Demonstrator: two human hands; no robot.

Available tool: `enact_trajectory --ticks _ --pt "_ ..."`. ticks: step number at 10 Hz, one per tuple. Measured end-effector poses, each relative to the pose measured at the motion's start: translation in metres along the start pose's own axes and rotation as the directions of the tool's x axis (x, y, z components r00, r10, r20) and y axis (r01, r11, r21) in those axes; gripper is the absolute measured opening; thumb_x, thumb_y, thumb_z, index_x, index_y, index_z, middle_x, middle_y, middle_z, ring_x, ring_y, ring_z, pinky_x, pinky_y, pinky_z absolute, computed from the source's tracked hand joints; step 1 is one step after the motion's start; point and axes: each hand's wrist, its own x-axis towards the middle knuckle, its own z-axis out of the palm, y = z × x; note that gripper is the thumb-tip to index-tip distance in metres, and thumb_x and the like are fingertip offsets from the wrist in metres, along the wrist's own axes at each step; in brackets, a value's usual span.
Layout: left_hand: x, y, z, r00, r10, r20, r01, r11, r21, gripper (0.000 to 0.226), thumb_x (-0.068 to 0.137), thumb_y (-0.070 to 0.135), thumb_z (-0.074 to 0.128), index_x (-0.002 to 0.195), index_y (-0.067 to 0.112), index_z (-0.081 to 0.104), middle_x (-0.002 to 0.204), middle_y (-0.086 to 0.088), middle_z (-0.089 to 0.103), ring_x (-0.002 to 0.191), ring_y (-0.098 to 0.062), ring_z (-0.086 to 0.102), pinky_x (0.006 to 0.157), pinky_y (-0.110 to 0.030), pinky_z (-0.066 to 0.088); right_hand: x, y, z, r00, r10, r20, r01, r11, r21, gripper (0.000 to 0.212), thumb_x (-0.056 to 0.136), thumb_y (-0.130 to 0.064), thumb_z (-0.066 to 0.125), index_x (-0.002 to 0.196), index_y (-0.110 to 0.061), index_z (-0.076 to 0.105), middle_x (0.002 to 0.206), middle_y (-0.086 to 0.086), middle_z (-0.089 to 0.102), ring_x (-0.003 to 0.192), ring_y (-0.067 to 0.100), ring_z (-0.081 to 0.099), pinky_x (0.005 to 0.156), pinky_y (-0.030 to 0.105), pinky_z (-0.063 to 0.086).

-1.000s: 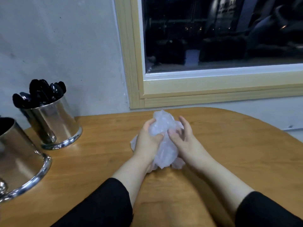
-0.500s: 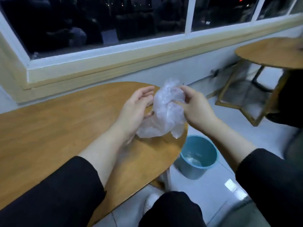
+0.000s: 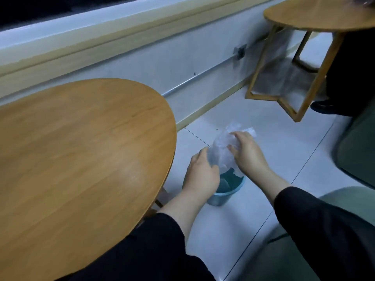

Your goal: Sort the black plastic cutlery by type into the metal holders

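A crumpled clear plastic bag (image 3: pixel 222 151) hangs between my two hands, just above a small blue bin (image 3: pixel 225 194) on the floor. My left hand (image 3: pixel 200 171) holds the bag's left side with curled fingers. My right hand (image 3: pixel 247 153) grips its right side from above. No metal holders or black cutlery show in this view.
The round wooden table (image 3: pixel 81 149) fills the left, its edge close to my left arm. A second wooden table (image 3: pixel 316 15) with a frame stands at the back right, a person's dark leg and shoe (image 3: pixel 322 106) beside it. A green seat (image 3: pixel 357 151) is at right.
My view swung right and down from the table to the floor. Both hands carried the crumpled bag off the table and lowered it over the blue bin.
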Motion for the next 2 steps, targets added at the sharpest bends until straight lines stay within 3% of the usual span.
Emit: enact_trajectory --ticks 1,2 --pt "0.024 -0.023 0.019 0.998 -0.063 0.006 0.063 0.996 0.056 0.061 0.103 0.019 0.048 0.16 0.024 0.029 0.16 -0.006 0.036 0.142 -0.028 0.043 0.117 -0.044 0.039 0.012 0.036 0.039 0.971 0.106 0.215 -0.092 0.993 -0.074 0.053 0.094 -0.021 0.065 0.144 -0.014 0.048 0.14 0.012 0.051 0.127 0.031 0.05 0.104 0.033 0.039" --pt "0.038 -0.041 0.032 0.994 -0.109 -0.009 0.109 0.991 0.083 0.055 0.102 0.024 0.048 0.156 0.025 0.036 0.155 -0.005 0.041 0.138 -0.028 0.046 0.113 -0.046 0.043 0.008 0.058 0.061 0.92 0.17 0.354 -0.159 0.986 -0.058 0.067 0.095 -0.031 0.067 0.153 -0.018 0.036 0.155 0.004 0.041 0.14 0.027 0.041 0.116 0.037 0.031"
